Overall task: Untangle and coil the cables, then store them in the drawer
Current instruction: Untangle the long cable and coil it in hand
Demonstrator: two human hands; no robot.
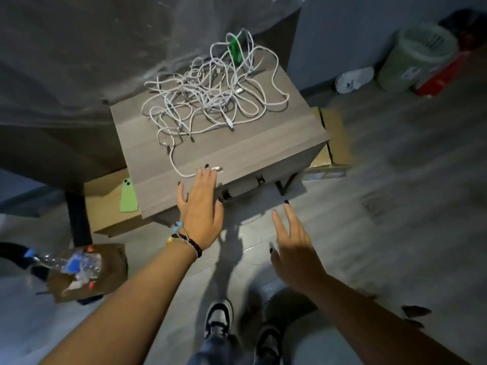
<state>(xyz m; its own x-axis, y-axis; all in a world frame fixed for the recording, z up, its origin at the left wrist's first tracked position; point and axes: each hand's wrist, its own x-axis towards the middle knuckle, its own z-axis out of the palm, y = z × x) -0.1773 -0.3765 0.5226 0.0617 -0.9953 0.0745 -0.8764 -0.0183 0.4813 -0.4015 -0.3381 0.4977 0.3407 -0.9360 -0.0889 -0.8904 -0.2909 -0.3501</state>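
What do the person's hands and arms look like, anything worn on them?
Both forearms are bare, with no sleeves in view. The left hand and right hand have dark-painted fingernails. The left wrist carries several bracelets: dark beads, thin cords and small blue and yellow pieces. No bracelet shows on the right wrist.

Cables piled on the cabinet top, toward twelve o'clock; phone on a box at its nine; bin on the floor out at two.

One head-worn wide-angle camera looks steeply down from standing height, facing forward over both outstretched hands onto the grey wooden drawer cabinet close ahead.
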